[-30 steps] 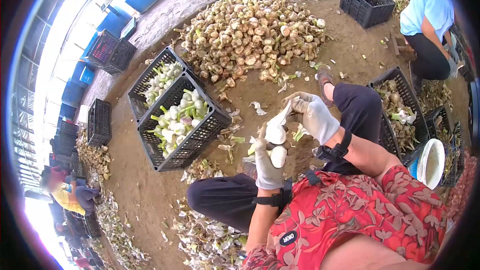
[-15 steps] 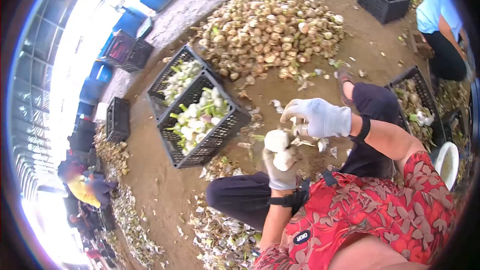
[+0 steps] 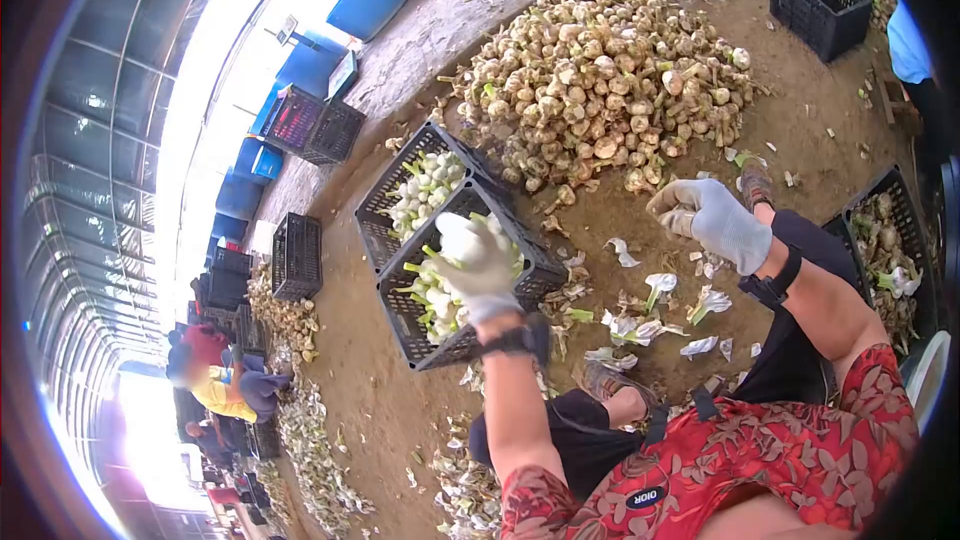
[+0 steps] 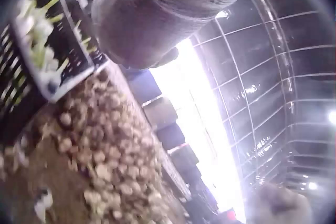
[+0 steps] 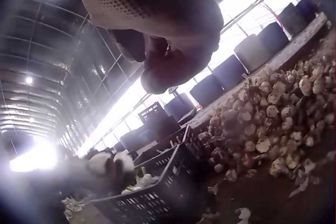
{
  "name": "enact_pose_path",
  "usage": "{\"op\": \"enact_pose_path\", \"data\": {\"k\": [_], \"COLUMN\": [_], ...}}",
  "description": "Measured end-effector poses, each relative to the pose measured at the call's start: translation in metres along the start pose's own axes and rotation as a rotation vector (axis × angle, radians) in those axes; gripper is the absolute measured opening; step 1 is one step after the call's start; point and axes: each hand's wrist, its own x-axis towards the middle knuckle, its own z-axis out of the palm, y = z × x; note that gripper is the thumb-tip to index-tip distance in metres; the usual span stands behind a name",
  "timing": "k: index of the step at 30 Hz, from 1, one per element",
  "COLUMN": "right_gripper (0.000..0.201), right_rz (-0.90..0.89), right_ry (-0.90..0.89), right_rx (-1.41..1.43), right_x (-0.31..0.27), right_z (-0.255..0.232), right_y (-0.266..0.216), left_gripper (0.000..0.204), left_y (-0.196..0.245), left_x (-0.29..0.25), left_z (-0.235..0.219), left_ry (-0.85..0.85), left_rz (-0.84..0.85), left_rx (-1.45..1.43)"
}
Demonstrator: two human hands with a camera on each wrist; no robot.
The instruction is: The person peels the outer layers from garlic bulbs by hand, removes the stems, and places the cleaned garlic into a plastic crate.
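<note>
My gloved left hand is over the near black crate, gripping white garlic bulbs. Two pale bulbs show at that hand in the right wrist view. Peeled bulbs with green stems lie in the crate beneath. In front of the right knee hangs my gloved right hand, its fingers loosely bent and nothing visible between them. The right wrist view has its bent fingers close up. The glove hides the bulbs in the left wrist view.
A large heap of unpeeled garlic lies ahead. A second crate of bulbs adjoins the near one. Loose skins litter the ground before my legs. On the right stands a crate of garlic; other people sit at both sides.
My left hand has carried the bulbs from before my lap leftward over the crate. The right hand has come away from the bulb it was working on. The head view has shifted left.
</note>
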Motion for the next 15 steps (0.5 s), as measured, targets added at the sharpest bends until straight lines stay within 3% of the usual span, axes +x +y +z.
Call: {"op": "enact_pose_path", "data": {"k": [1,3,4,5,6,8,9,10,11,12,14,15], "right_gripper": [0.024,0.023,0.023,0.023,0.024,0.026,0.025,0.024,0.023,0.024,0.023,0.021], "right_rz": [-0.055,-0.105,-0.133,-0.129,-0.124,-0.061,-0.064,-0.066,-0.064,-0.160,-0.009,-0.096], "right_ry": [0.001,0.034,0.052,0.057,0.059,0.049,0.053,0.056,0.067,0.081,0.138,0.226], "right_rx": [0.014,0.059,0.080,0.094,0.107,0.183,0.165,0.143,0.121,0.031,0.032,-0.139], "right_x": [0.003,0.008,0.010,0.014,0.020,0.022,0.019,0.018,0.017,0.025,0.014,0.024], "right_z": [-0.001,-0.001,-0.002,-0.006,-0.009,-0.012,-0.012,-0.011,-0.011,-0.016,-0.022,-0.032], "right_y": [0.000,-0.004,-0.006,-0.003,0.001,-0.001,-0.002,-0.001,0.003,0.021,0.013,0.031], "left_gripper": [0.069,0.078,0.081,0.069,0.053,0.030,0.022,0.015,0.017,0.020,0.035,0.042], "left_y": [0.012,0.015,0.008,-0.020,-0.037,-0.084,-0.109,-0.130,-0.154,-0.174,-0.200,-0.206], "left_x": [0.024,0.038,0.041,0.016,0.027,-0.014,-0.038,-0.047,-0.066,-0.117,-0.167,-0.188], "left_z": [0.009,0.042,0.030,0.032,-0.012,-0.044,-0.073,-0.115,-0.152,-0.129,-0.186,-0.198], "left_ry": [-0.113,0.236,0.234,0.168,0.056,0.072,-0.066,-0.031,-0.030,0.146,-0.207,-0.493], "left_rz": [0.065,-0.024,-0.061,0.030,-0.024,-0.213,-0.322,-0.552,-0.710,-0.730,-0.830,-0.828], "left_rx": [0.002,-0.094,-0.112,0.041,0.120,0.299,0.264,0.578,0.428,0.773,1.250,1.645]}}
